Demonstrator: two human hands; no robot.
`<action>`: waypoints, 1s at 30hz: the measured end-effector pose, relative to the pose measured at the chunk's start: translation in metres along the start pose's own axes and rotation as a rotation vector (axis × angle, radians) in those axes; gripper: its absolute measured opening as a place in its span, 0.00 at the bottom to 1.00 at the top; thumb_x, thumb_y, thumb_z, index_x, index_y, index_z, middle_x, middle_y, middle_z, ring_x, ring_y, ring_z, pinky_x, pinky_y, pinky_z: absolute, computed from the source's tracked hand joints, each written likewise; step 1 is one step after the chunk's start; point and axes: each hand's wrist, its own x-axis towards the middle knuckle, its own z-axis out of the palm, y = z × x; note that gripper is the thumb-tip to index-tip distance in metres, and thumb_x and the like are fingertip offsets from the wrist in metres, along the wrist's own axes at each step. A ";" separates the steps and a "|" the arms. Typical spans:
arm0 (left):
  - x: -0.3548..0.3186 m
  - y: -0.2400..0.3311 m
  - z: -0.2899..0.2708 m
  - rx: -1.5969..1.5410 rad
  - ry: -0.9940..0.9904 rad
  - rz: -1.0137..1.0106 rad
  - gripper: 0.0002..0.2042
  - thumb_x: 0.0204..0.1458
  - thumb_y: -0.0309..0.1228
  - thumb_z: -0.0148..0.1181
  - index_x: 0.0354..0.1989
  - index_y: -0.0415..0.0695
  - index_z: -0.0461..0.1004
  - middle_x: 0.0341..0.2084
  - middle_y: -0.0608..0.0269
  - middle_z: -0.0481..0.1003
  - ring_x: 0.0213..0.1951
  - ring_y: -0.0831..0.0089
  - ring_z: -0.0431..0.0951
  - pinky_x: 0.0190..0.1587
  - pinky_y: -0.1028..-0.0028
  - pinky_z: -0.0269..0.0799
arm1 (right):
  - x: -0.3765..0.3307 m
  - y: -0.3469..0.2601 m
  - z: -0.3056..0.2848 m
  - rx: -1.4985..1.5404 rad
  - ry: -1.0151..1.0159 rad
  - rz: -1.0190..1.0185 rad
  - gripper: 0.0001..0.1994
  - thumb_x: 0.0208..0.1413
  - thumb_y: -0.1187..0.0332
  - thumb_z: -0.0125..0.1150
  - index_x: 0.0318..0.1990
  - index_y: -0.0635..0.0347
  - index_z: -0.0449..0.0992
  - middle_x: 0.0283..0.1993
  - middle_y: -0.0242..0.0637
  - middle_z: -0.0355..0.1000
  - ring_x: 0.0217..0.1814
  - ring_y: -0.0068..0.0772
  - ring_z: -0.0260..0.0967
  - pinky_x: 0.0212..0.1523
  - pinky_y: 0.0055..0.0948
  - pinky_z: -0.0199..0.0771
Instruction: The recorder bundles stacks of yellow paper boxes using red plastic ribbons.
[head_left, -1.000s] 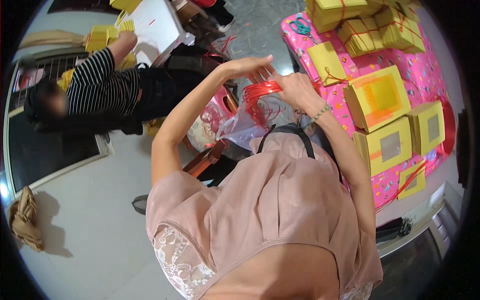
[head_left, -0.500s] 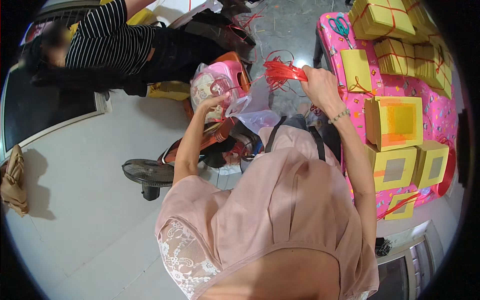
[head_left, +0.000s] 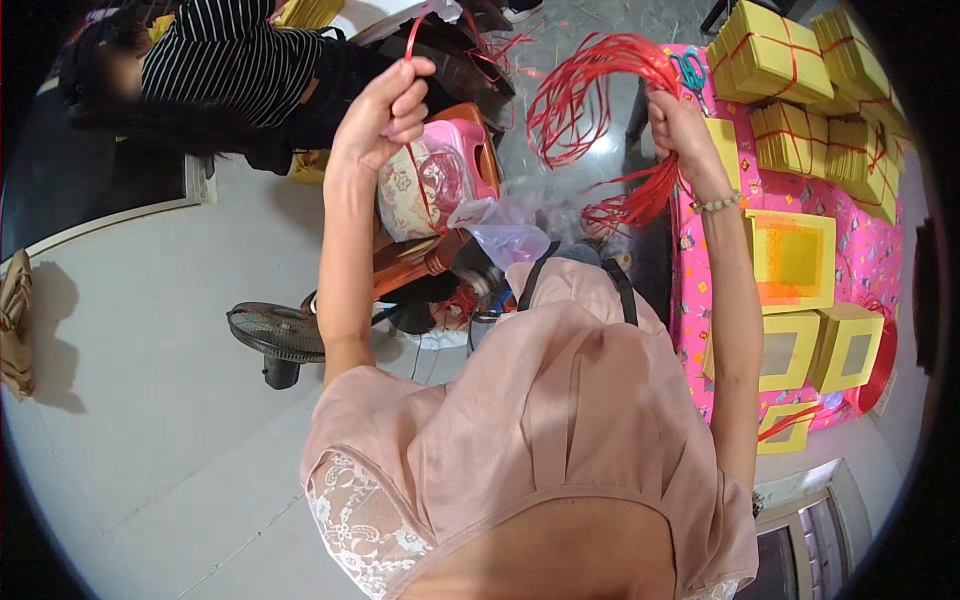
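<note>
Left grip (head_left: pixel 385 105) pinches a single red string (head_left: pixel 412 150), raised above the pink stool (head_left: pixel 455 160). Right grip (head_left: pixel 680 125) clamps the red string bundle (head_left: pixel 590 90) beside scissors (head_left: pixel 690 70), over the pink desk (head_left: pixel 690 300) carrying yellow boxes (head_left: pixel 790 260).

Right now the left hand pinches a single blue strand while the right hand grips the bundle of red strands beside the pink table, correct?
Not quite: in the head view the single strand pinched by the left hand is red, not blue. The right hand does grip the bundle of red strands beside the pink table.

Looped red strings (head_left: pixel 600 110), held aloft
</note>
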 end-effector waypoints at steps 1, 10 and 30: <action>0.004 0.007 0.011 -0.023 -0.059 0.003 0.10 0.60 0.35 0.41 0.40 0.43 0.67 0.12 0.76 0.53 0.11 0.88 0.47 0.11 0.86 0.42 | -0.005 -0.007 0.004 0.067 0.026 -0.009 0.18 0.55 0.58 0.48 0.15 0.48 0.55 0.12 0.18 0.47 0.11 0.14 0.39 0.14 0.20 0.43; 0.023 -0.013 0.059 0.371 -0.060 -0.041 0.10 0.59 0.36 0.42 0.38 0.44 0.67 0.12 0.78 0.55 0.11 0.90 0.48 0.12 0.87 0.42 | -0.028 -0.018 0.002 0.128 0.001 -0.107 0.17 0.55 0.59 0.48 0.17 0.49 0.57 0.12 0.18 0.48 0.10 0.13 0.40 0.13 0.19 0.43; 0.143 -0.083 0.082 0.427 0.047 0.252 0.14 0.59 0.39 0.42 0.44 0.46 0.71 0.33 0.67 0.75 0.35 0.79 0.74 0.41 0.78 0.67 | 0.022 -0.003 0.003 -0.176 0.227 -0.223 0.14 0.51 0.60 0.50 0.16 0.53 0.63 0.14 0.21 0.55 0.13 0.15 0.49 0.14 0.21 0.47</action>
